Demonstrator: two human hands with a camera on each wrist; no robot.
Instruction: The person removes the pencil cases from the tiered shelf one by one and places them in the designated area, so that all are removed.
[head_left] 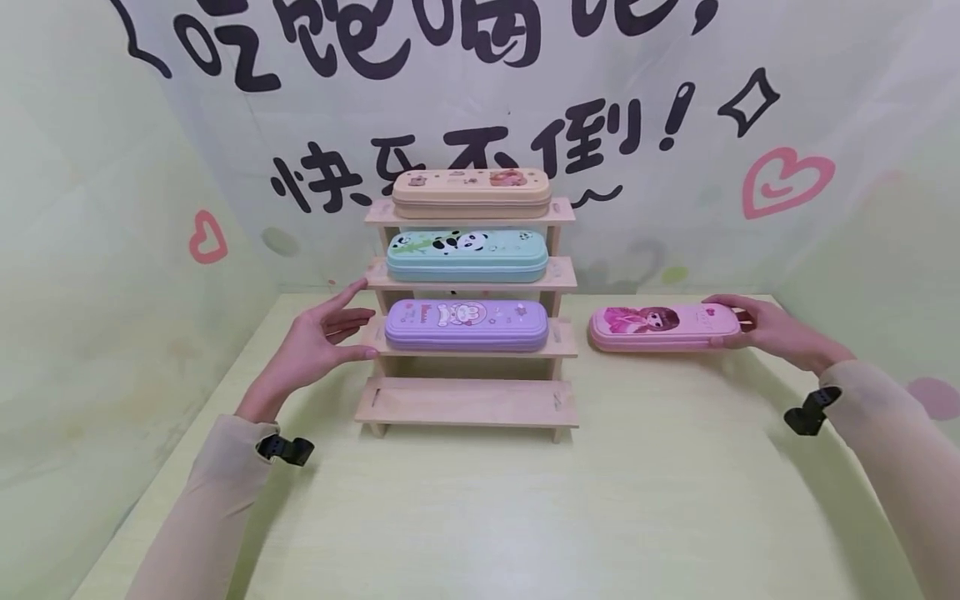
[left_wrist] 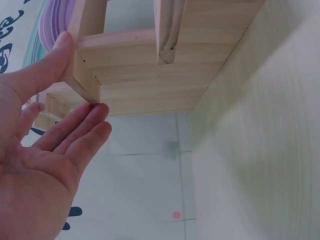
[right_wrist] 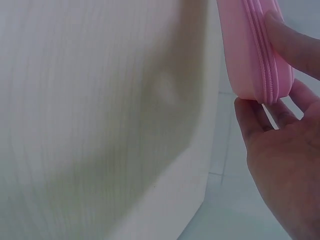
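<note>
A wooden stepped rack stands on the table. Its upper three steps hold a beige pencil case, a mint panda pencil case and a purple pencil case; the lowest step is bare. My left hand grips the rack's left side, thumb on one side of an upright board and fingertips on the other in the left wrist view. To the right of the rack lies a pink pencil case with a girl picture. My right hand holds its right end between thumb and fingers.
The pale table extends in front of the rack. Behind it hangs a white cloth with dark writing, and green-tinted walls close in both sides. Each wrist wears a black strap device.
</note>
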